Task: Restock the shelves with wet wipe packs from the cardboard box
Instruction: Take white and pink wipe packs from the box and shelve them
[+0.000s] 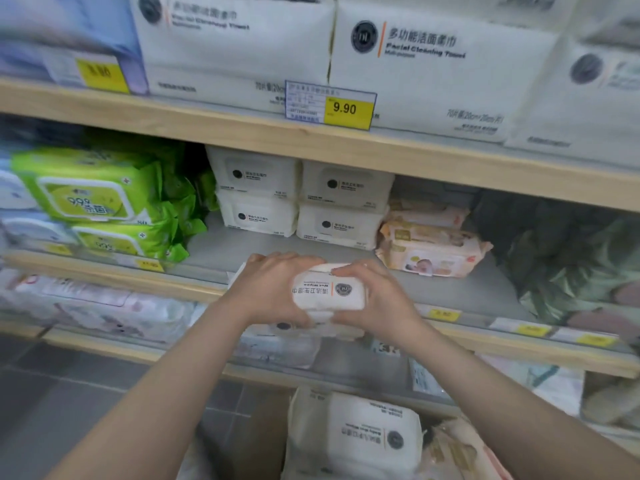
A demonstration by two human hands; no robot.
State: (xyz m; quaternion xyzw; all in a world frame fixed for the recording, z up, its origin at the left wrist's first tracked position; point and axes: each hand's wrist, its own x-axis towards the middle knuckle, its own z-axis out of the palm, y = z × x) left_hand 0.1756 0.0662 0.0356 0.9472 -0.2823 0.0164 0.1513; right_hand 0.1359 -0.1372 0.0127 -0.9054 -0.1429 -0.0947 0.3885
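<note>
White wet wipe pack (pixel 329 289), pinched between left hand (pixel 273 289) and right hand (pixel 377 299) fingers, could slip off the shelf (pixel 485 292) edge if released early.

Middle shelf, where stuff sits

Four stacked white wet wipe packs (pixel 298 199) at the back of the wooden shelf (pixel 311 140), green wipe packs (pixel 93 199) to their left, peach baby wipe packs (pixel 429 244) right; white pack in hands (pixel 329 289) out front.

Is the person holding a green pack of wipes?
No, both the left hand and right hand hold a white pack; the green packs sit on the shelf.
</note>
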